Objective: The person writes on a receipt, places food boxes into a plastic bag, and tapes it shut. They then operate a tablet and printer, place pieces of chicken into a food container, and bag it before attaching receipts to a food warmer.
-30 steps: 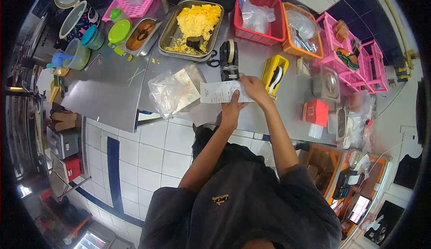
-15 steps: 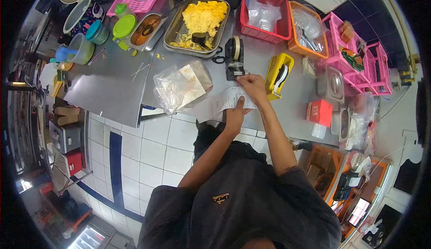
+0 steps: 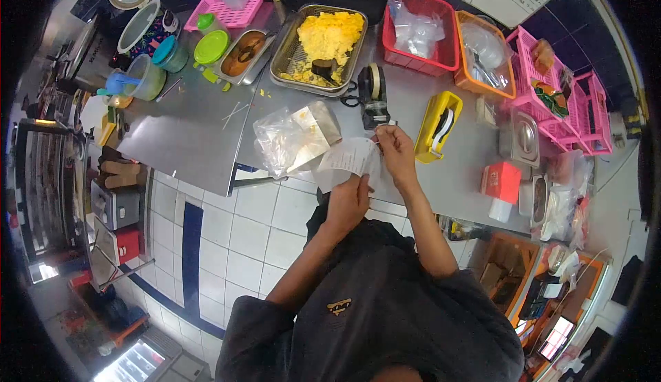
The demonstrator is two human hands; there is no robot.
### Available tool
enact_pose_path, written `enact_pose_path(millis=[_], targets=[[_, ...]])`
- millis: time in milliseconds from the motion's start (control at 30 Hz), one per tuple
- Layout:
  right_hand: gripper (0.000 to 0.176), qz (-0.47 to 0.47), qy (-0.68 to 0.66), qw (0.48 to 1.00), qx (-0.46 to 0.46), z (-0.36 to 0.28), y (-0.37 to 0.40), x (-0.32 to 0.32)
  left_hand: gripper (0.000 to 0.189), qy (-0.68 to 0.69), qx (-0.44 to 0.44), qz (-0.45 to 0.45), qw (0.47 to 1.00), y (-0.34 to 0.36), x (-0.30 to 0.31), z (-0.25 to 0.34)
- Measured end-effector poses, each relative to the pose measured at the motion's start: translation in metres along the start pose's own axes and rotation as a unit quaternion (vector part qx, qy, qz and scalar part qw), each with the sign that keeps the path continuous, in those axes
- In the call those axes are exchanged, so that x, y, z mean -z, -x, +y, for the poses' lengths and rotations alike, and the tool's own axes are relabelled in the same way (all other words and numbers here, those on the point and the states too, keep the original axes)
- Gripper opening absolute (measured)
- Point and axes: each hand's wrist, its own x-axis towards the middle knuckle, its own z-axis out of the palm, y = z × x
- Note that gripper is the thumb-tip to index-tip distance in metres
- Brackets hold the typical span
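A printed paper slip [image 3: 348,157], curled at its edge, is held above the front edge of the steel table. My left hand [image 3: 349,201] pinches its lower edge between thumb and fingers. With closed fingertips, my right hand [image 3: 396,151] grips the slip's upper right corner; whether a bit of tape is there too is too small to tell. Just beyond that hand stands a black tape dispenser [image 3: 375,99] with a roll in it. A yellow tape dispenser [image 3: 434,137] lies to the right. Left of the slip are a clear plastic bag [image 3: 275,141] and a stained paper packet [image 3: 318,130].
A mesh tray [image 3: 284,62] of yellow crumbled food stands at the back, with scissors [image 3: 350,94] beside it. Red [image 3: 421,62] and orange [image 3: 482,82] baskets hold plastic items. A red box [image 3: 501,182] and a lidded steel container [image 3: 520,137] are at the right.
My right hand has come away from the black tape dispenser toward the slip's corner. My left hand has turned and shifted slightly left with the slip, and the view has shifted a little.
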Motion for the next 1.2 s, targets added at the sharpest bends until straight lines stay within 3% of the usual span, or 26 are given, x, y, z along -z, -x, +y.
enact_pose_path(millis=[33, 133, 267, 367, 433, 467, 533, 567, 633, 667, 733, 767, 800, 867, 900, 1033, 1100, 1200], targets=[[0.017, -0.002, 0.028, 1.000, -0.008, -0.013, 0.007, -0.010, 0.020, -0.050, -0.059, 0.021, 0.997, 0.004, 0.010, 0.001], [0.017, -0.004, -0.014, 1.000, 0.024, -0.002, 0.003, -0.028, 0.018, -0.155, -0.093, 0.046, 0.982, 0.010, 0.044, 0.023], [0.017, 0.014, -0.046, 0.999, 0.020, -0.005, 0.009, -0.049, 0.024, -0.180, -0.093, 0.038, 0.979, 0.008, 0.075, 0.045], [0.019, -0.003, -0.062, 0.998, 0.025, -0.007, 0.020, -0.051, 0.031, -0.137, -0.081, 0.045, 0.986, 0.011, 0.088, 0.042], [0.017, -0.002, -0.091, 0.996, 0.024, -0.009, 0.025, -0.057, 0.038, -0.002, -0.028, 0.022, 0.999, 0.013, 0.097, 0.033], [0.017, -0.007, -0.090, 0.996, 0.021, -0.009, 0.031, -0.061, 0.038, 0.000, -0.024, 0.026, 0.999, 0.015, 0.101, 0.032], [0.017, 0.103, -0.035, 0.992, 0.071, -0.015, 0.040, -0.072, 0.046, -0.145, -0.127, 0.031, 0.981, 0.015, 0.114, 0.038], [0.018, 0.115, -0.044, 0.988, 0.092, -0.014, 0.042, -0.074, 0.046, -0.144, -0.122, 0.036, 0.981, 0.016, 0.119, 0.045], [0.017, 0.114, -0.077, 0.985, 0.103, -0.018, 0.042, -0.081, 0.052, -0.196, -0.205, -0.020, 0.959, 0.014, 0.128, 0.065], [0.015, 0.120, -0.113, 0.980, 0.115, -0.021, 0.041, -0.084, 0.052, -0.196, -0.202, -0.013, 0.959, 0.010, 0.129, 0.065], [0.016, 0.140, 0.020, 0.980, 0.137, 0.013, 0.022, -0.083, 0.053, -0.187, -0.118, 0.000, 0.975, 0.001, 0.131, 0.064], [0.017, 0.121, 0.010, 0.982, 0.143, 0.020, 0.015, -0.090, 0.048, -0.155, -0.131, 0.080, 0.976, -0.004, 0.122, 0.038], [0.018, 0.102, -0.001, 0.983, 0.151, 0.023, 0.010, -0.098, 0.048, -0.156, -0.135, 0.082, 0.975, -0.003, 0.120, 0.026], [0.017, 0.075, -0.010, 0.986, 0.147, 0.025, 0.007, -0.105, 0.049, 0.016, 0.013, 0.068, 0.997, -0.001, 0.120, 0.013], [0.017, 0.048, -0.015, 0.990, 0.134, 0.023, 0.009, -0.109, 0.032, 0.094, 0.000, 0.103, 0.990, 0.001, 0.119, 0.016], [0.015, 0.059, -0.027, 0.987, 0.149, 0.020, 0.009, -0.118, 0.022, 0.083, 0.014, 0.157, 0.984, 0.006, 0.107, -0.006], [0.016, 0.053, -0.024, 0.988, 0.140, 0.022, 0.008, -0.115, 0.015, 0.095, -0.025, 0.203, 0.974, 0.007, 0.102, -0.013], [0.016, 0.070, -0.032, 0.989, 0.127, 0.020, 0.011, -0.111, 0.009, 0.085, -0.017, 0.192, 0.977, 0.008, 0.100, -0.011]])
